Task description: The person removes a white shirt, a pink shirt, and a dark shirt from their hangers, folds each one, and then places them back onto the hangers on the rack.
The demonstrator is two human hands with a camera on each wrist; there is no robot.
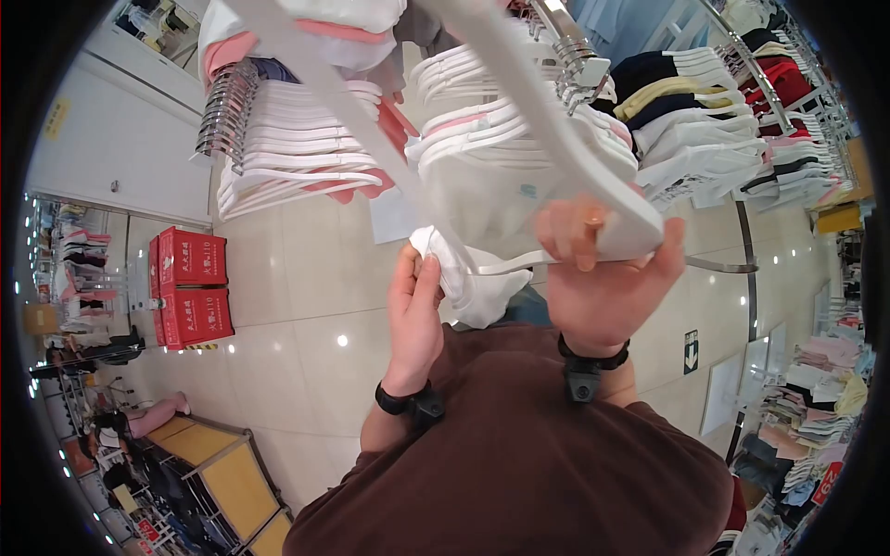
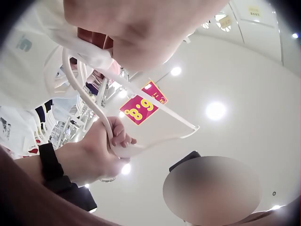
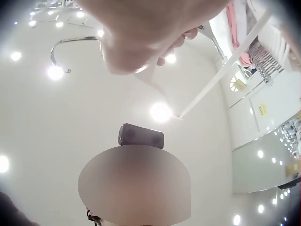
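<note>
A white clothes hanger [image 1: 603, 176] is held out in front of the body, tilted, one side rising toward the head camera. My right hand [image 1: 607, 301] grips it near the neck, fingers wrapped over the white plastic. Its metal hook [image 1: 732, 267] sticks out to the right. With thumb and fingers, my left hand [image 1: 414, 320] pinches a bunched white garment [image 1: 482, 292] at the hanger's other corner. In the left wrist view the long bar of the hanger [image 2: 160, 106] runs out from the cloth. The garment's lower part hangs before the body.
Ahead, a rack carries several white hangers with white clothes [image 1: 491, 157]. More hangers with white and pink clothes [image 1: 306, 139] hang at left. Dark and white clothes [image 1: 686, 111] hang at right. Red boxes [image 1: 193, 287] stand on the tiled floor [image 1: 297, 343].
</note>
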